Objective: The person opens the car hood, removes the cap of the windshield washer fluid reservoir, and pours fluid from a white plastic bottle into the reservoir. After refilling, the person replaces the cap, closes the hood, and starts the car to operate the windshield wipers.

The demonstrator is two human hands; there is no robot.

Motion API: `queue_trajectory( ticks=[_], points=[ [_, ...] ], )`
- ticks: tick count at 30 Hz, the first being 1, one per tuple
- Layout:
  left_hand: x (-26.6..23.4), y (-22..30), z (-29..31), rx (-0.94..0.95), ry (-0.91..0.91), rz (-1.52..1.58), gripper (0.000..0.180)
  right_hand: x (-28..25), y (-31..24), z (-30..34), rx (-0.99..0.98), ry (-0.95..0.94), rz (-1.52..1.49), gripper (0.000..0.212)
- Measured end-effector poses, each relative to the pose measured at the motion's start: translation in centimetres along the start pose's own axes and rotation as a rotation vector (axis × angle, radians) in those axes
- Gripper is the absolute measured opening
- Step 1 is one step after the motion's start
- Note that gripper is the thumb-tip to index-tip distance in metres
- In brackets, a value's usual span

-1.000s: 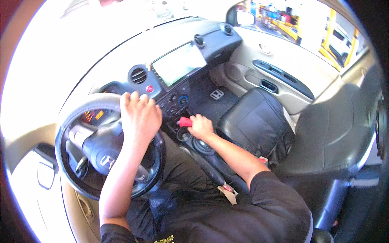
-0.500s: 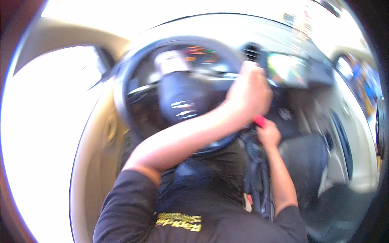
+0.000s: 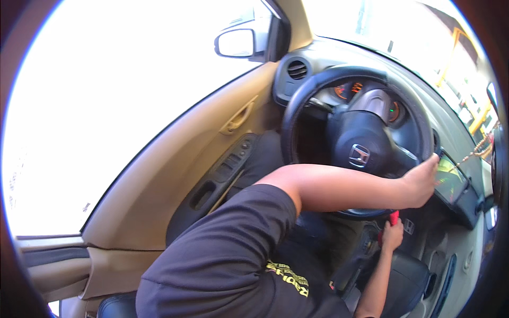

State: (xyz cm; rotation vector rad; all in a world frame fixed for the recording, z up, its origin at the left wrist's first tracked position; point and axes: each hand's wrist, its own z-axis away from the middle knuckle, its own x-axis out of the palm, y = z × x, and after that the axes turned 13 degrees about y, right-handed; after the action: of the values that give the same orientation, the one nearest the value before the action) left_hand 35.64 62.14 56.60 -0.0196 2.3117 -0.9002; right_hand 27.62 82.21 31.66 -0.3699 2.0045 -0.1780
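Note:
My left arm reaches across to the right side of the black steering wheel (image 3: 292, 119). There my left hand (image 3: 421, 183) is closed around the rim; its fingers are mostly hidden behind the back of the hand. The silver-grey spoke (image 3: 374, 103) of the wheel points upward above the hub. Lower down, beside the seat, my right hand (image 3: 392, 236) is closed on a bright red object (image 3: 394, 217) at the centre console. Only parts of that object show past the fingers, so its kind cannot be made out.
The beige door panel (image 3: 175, 164) with black window switches (image 3: 230, 161) lies to the left. Outside it is a wing mirror (image 3: 236, 43). Behind the wheel, the instrument lights glow. A screen (image 3: 450, 180) stands right of my left hand, and a beaded string (image 3: 474, 151) hangs near the windscreen.
The view has swung left, bringing the door and mirror in and shifting the wheel rightward in the picture. My left hand stays at the wheel's right side, my right hand on the red object.

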Motion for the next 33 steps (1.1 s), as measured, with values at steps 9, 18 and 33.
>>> queue_trajectory(
  ticks=[9, 18, 33],
  points=[
    [-0.3, -0.8, 1.1, -0.038, 0.066, 0.017, 0.028, -2.8, -2.7, 0.9, 0.167, -0.018, -0.150, 0.052],
    [-0.3, -4.8, 0.4, -0.187, 0.176, 0.160, 0.027, -0.2, -3.3, 1.2, 0.068, 0.084, -0.086, 0.035],
    [-1.0, -20.0, 5.4, -0.460, -0.098, 0.014, 0.045, -0.5, -2.8, 1.0, 0.094, 0.020, -0.109, 0.034]
  ],
)
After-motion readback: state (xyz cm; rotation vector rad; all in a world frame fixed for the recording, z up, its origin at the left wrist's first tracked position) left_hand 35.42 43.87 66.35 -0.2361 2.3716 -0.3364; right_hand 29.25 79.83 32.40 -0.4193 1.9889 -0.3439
